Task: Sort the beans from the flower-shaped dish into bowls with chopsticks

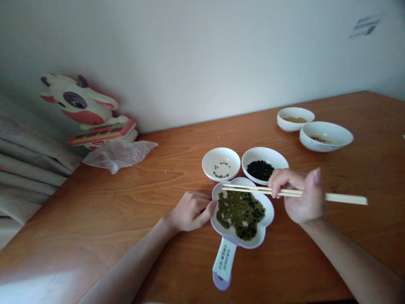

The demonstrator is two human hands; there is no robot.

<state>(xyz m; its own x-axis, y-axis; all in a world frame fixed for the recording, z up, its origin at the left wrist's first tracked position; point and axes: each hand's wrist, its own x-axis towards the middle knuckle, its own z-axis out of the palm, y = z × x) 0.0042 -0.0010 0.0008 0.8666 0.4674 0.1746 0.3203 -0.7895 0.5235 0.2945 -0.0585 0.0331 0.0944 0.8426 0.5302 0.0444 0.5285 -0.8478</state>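
Right hand [303, 207] pinched pale chopsticks [291, 193] over the flower-shaped dish [269, 213] of mung beans [232, 207] and black beans [253, 206], lower centre of the frame; left hand [191, 212], curled, touched its left rim, whether gripping I could not tell

Wooden table [133, 198]: four white bowls [221, 155], handled dish [268, 216], plastic bag [122, 154]; cow toy [90, 105] probably too

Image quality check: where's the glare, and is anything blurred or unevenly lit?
Head view: pale glare washes out the table at lower left; head view: the wall is brightest near the middle, dimmer toward the curtain; head view: print on the notice is too blurred to read, and the right end of the chopsticks looks slightly soft.
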